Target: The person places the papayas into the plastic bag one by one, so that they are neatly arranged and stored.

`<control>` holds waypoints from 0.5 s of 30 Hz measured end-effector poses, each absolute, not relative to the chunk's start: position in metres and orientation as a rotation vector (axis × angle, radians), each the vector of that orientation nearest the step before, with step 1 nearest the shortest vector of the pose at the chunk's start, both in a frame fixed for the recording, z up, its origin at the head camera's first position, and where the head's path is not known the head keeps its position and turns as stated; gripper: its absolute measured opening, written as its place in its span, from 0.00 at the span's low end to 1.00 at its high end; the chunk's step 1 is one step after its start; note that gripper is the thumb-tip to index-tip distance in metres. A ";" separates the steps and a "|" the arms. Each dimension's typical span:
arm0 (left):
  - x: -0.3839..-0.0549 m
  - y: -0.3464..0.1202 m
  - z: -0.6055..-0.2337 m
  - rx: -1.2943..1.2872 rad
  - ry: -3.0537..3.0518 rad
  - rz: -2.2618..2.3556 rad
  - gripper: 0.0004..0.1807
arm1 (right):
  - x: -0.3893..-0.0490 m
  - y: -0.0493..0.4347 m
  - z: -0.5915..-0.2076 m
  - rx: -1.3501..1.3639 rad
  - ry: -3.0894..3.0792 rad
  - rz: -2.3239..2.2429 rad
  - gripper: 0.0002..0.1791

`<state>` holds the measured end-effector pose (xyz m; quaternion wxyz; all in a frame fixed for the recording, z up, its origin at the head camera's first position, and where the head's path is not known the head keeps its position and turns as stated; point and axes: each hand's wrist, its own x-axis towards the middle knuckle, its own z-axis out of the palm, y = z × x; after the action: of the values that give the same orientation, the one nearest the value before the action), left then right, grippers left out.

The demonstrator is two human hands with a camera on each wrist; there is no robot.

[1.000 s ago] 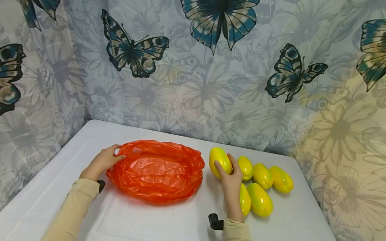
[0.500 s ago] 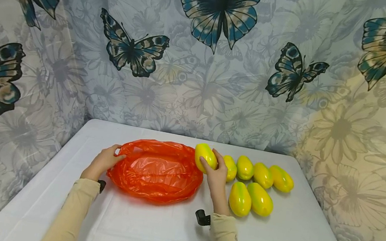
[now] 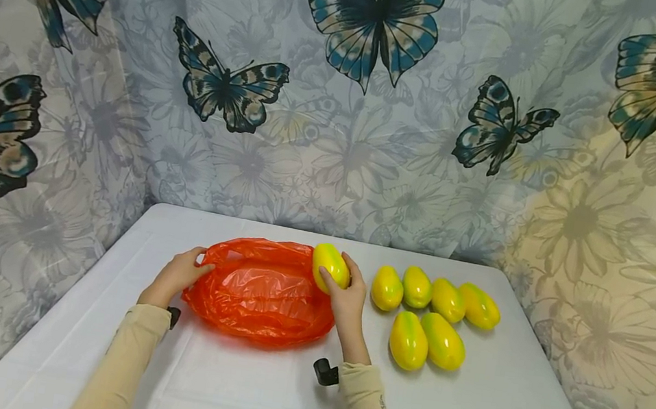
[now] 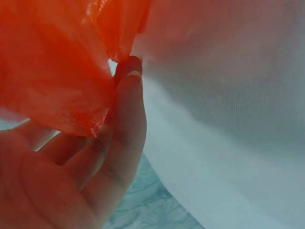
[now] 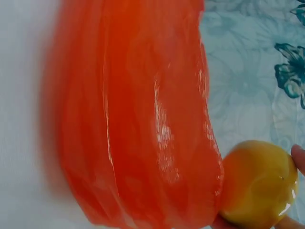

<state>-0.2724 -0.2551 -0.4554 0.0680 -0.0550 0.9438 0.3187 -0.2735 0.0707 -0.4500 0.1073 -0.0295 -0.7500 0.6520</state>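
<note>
A red plastic bag (image 3: 263, 289) lies on the table with its mouth spread wide, facing up. At its left edge my left hand (image 3: 177, 274) holds the rim; the left wrist view shows the thin film of the bag (image 4: 52, 71) against my fingers (image 4: 128, 114). My right hand (image 3: 348, 300) grips a glossy yellow mango (image 3: 329, 267) between thumb and fingers, over the right rim of the bag. Seen from the right wrist, the mango (image 5: 259, 183) is right at the bag's edge, partly behind the red film. Most of the right hand is out of that view.
Several more yellow mangoes lie on the right of the white table (image 3: 253, 395): a back row with one mango (image 3: 387, 288) nearest the bag, and two in front, including a mango (image 3: 409, 341). Butterfly-printed cloth (image 3: 358, 167) hangs behind the table.
My right hand has carried the mango leftward, from beside the other mangoes to over the bag's right rim. My left hand stays at the bag's left edge.
</note>
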 end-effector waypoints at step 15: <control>-0.274 -0.254 -0.455 -0.160 2.847 0.944 0.33 | -0.270 0.045 -0.447 -0.002 -2.168 1.968 0.34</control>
<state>-0.2736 -0.2542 -0.4550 0.0690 -0.0532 0.9456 0.3134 -0.2697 0.0451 -0.4473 0.1068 -0.0006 -0.7362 0.6683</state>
